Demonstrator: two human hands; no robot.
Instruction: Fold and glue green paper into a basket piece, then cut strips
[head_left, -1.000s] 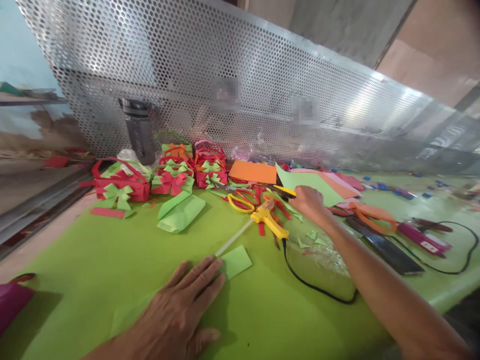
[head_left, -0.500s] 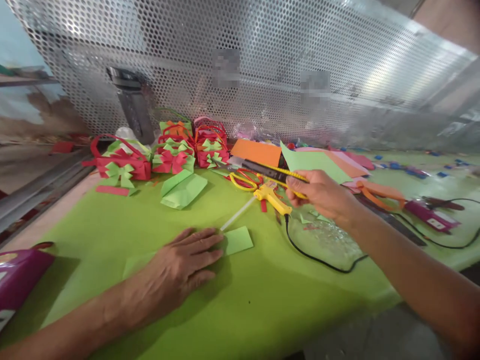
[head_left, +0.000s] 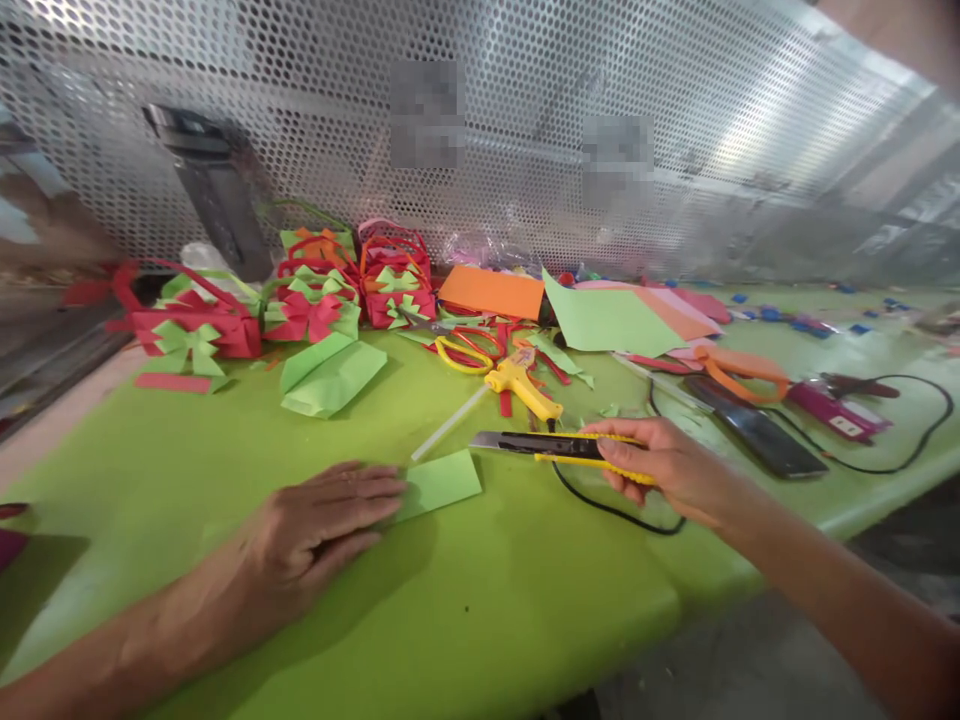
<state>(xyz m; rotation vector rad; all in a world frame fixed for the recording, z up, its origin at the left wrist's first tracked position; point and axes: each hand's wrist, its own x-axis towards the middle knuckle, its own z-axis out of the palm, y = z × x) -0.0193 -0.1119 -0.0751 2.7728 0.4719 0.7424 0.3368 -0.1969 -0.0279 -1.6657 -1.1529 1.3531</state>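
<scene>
My left hand (head_left: 330, 520) lies with fingers stretched out over the left part of a folded light green paper strip (head_left: 442, 484) on the green table. Its right end shows past my fingertips. My right hand (head_left: 652, 460) is closed round a yellow and black utility knife (head_left: 562, 446), its blade out and pointing left, just above and right of the strip. Behind the knife lies a yellow glue gun (head_left: 521, 384) with a white glue stick (head_left: 450, 424) poking out toward the strip. A folded green paper piece (head_left: 330, 375) sits to the left.
Small red and green paper baskets (head_left: 199, 330) stand along the back by a dark bottle (head_left: 217, 200). Scissors (head_left: 465, 354), an orange sheet (head_left: 491, 292) and a green sheet (head_left: 619, 318) lie mid-table. At right are a phone (head_left: 757, 430) and a purple box (head_left: 844, 408). A perforated metal panel (head_left: 525, 180) rises behind.
My right hand has brought the knife down and nearer to me, from over the scissors to beside the green strip. My left hand still rests on the strip; the view has shifted somewhat.
</scene>
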